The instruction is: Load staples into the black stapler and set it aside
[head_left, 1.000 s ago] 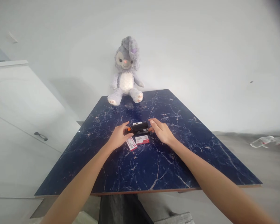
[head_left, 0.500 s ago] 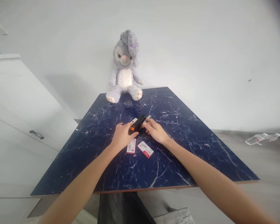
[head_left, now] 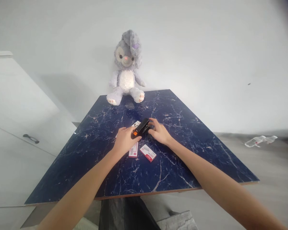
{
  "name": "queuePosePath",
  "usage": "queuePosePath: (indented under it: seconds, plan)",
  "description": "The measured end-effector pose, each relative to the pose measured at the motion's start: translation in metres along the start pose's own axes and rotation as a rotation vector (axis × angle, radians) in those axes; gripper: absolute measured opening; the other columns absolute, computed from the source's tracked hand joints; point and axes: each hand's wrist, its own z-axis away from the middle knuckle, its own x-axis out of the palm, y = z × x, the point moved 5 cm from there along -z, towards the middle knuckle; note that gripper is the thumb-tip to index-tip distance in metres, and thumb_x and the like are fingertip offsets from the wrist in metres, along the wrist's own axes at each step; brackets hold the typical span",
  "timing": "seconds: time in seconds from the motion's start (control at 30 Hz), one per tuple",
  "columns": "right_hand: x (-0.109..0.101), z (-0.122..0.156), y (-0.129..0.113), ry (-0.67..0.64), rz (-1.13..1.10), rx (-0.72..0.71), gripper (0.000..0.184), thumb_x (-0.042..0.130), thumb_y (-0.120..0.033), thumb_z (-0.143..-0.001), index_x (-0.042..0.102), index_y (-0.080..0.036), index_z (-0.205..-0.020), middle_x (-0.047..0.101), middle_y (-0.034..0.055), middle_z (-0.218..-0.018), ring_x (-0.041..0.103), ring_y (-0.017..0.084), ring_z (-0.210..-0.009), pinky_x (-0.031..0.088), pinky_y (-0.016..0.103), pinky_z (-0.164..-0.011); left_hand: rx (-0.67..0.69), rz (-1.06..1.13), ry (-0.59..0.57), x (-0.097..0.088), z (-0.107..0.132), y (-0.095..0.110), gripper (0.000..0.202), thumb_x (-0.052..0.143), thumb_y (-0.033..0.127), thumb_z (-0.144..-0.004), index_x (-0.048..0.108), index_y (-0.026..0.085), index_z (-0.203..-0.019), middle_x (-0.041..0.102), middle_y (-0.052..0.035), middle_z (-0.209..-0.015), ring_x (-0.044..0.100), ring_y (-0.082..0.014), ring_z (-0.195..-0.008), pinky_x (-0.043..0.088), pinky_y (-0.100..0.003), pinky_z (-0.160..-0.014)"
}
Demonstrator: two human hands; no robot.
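Observation:
A black stapler [head_left: 142, 126] with an orange rear end lies aslant over the middle of the table. My left hand [head_left: 125, 140] is closed around its orange end, thumb on the near side. At the far end, the curled fingers of my right hand [head_left: 159, 132] grip the stapler; a small shiny metal part shows beside them. Just below my left hand is a white-and-red small box [head_left: 133, 150], partly covered by the hand. A second red-and-white box [head_left: 148, 153] rests to its right. Behind the left fingers, a white printed packet [head_left: 136, 123] is mostly hidden.
A grey plush rabbit [head_left: 126, 73] sits at the far edge of the blue marbled table [head_left: 182, 153], against the wall. White drawers [head_left: 19, 127] stand at the left. A clear plastic item [head_left: 259, 141] lies on the floor to the right.
The silver strip that stuck out past my right fingers no longer shows there. My right fingers have shifted against the stapler's far end. The whole view has moved slightly.

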Motion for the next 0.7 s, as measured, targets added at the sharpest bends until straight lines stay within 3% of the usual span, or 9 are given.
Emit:
queuePosePath:
  seconds: [0.2,0.33,0.47,0.6,0.7]
  plan:
    - [0.008,0.004,-0.01,-0.067,-0.11,-0.03,0.08,0.057,-0.021,-0.081,0.028,-0.021,-0.156,0.057,0.012,-0.143,0.07,0.02,-0.088,0.053,0.039,-0.092,0.038,0.039,-0.056,-0.001,0.002,0.01,0.045,0.074,0.043,-0.083,0.063,0.023,-0.122,0.077,-0.0052,-0.1,0.07,-0.0286,-0.096,0.04,-0.05,-0.105]
    - [0.006,-0.001,0.002,0.038,-0.214,0.018,0.074,0.049,-0.023,-0.086,0.028,-0.022,-0.157,0.051,0.0119,-0.149,0.067,0.024,-0.106,0.047,0.047,-0.105,0.184,0.167,-0.201,-0.003,0.008,0.016,0.05,0.057,0.048,-0.094,0.052,0.023,-0.138,0.073,-0.0061,-0.12,0.064,-0.0276,-0.115,0.038,-0.047,-0.108]
    - [0.005,-0.008,0.017,0.079,-0.323,0.078,0.062,0.045,-0.03,-0.092,0.035,-0.024,-0.153,0.056,0.0103,-0.144,0.067,0.024,-0.104,0.048,0.048,-0.105,0.266,0.095,-0.215,-0.012,0.016,0.027,0.048,0.062,0.054,-0.088,0.06,0.022,-0.123,0.071,-0.0076,-0.116,0.063,-0.0293,-0.11,0.043,-0.046,-0.098]
    - [0.003,-0.006,0.012,0.082,-0.277,0.018,0.057,0.045,-0.043,-0.098,0.039,-0.023,-0.15,0.059,0.0109,-0.139,0.064,0.026,-0.114,0.045,0.049,-0.107,0.346,-0.037,-0.23,-0.009,0.027,0.056,0.054,0.069,0.067,-0.075,0.064,0.019,-0.102,0.067,-0.0092,-0.103,0.063,-0.0293,-0.094,0.046,-0.045,-0.086]
    - [0.002,0.0,0.0,0.065,-0.212,-0.055,0.064,0.049,-0.052,-0.097,0.038,-0.023,-0.152,0.054,0.0129,-0.144,0.055,0.028,-0.128,0.041,0.05,-0.111,0.368,-0.119,-0.254,-0.005,0.032,0.065,0.04,0.067,0.057,-0.081,0.064,0.018,-0.093,0.064,-0.0107,-0.104,0.062,-0.0295,-0.095,0.046,-0.045,-0.084]
